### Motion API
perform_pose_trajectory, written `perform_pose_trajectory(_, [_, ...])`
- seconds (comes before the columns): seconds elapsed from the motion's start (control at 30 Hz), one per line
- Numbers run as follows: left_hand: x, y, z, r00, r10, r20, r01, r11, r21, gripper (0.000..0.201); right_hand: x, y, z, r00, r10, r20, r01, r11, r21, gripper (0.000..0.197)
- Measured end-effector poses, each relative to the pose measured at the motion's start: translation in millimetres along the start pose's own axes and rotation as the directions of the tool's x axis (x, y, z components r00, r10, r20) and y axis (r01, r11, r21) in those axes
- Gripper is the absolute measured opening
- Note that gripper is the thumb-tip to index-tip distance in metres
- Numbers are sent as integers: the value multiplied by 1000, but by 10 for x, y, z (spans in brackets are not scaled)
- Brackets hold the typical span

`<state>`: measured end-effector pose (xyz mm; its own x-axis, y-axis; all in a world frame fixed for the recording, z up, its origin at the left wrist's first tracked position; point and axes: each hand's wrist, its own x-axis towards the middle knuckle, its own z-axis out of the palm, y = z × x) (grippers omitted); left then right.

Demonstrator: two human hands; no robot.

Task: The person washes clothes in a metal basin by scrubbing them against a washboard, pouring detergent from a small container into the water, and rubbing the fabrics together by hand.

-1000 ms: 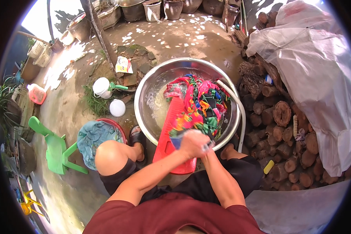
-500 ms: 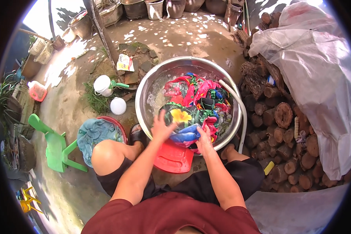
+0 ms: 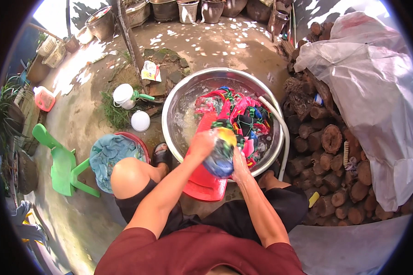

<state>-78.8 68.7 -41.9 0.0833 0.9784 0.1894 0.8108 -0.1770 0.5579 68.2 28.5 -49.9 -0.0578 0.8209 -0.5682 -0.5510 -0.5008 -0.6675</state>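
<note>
A large metal basin (image 3: 174, 98) holds water and a heap of wet patterned cloth (image 3: 250, 114) in pink, green, black and blue. Against its near side leans a red plastic washboard (image 3: 205, 185), its upper part inside the basin. My left hand (image 3: 203, 144) is closed on a bunched flowered cloth (image 3: 220, 160), blurred by motion over the board. On the cloth's right edge, my right hand (image 3: 240, 166) grips it, fingers partly hidden. A pale hose (image 3: 280, 114) hangs over the basin's right rim.
To the left stand a red tub (image 3: 142, 142) with blue-green cloth, a green chair (image 3: 64, 167), a white bucket (image 3: 123, 95) and a round white lid (image 3: 140, 121). Stacked logs (image 3: 332, 158), partly under a plastic sheet (image 3: 362, 68), line the right side.
My left hand has closed on the flowered cloth, which was spread and is now bunched between both hands. More of the red washboard shows inside the basin.
</note>
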Motion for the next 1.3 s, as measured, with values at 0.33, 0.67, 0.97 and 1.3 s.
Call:
perform_pose_trajectory(0.33, [-405,30,183,991,-29,134,-5,970,244,71,510,152,-1026,929,-348,127,242,310,-919,65])
perform_pose_trajectory(0.67, [482,157,-316,983,-156,-92,104,903,-417,27,393,-17,-753,681,-732,0,335,312,-889,17])
perform_pose_trajectory(0.97, [947,-78,-823,907,-57,-418,-171,856,-488,34,-763,-1548,746,687,-646,332,671,740,52,8])
perform_pose_trajectory(1.3, [25,-507,-281,883,442,157,-395,882,-257,35,182,387,-509,930,-143,337,360,186,-914,34])
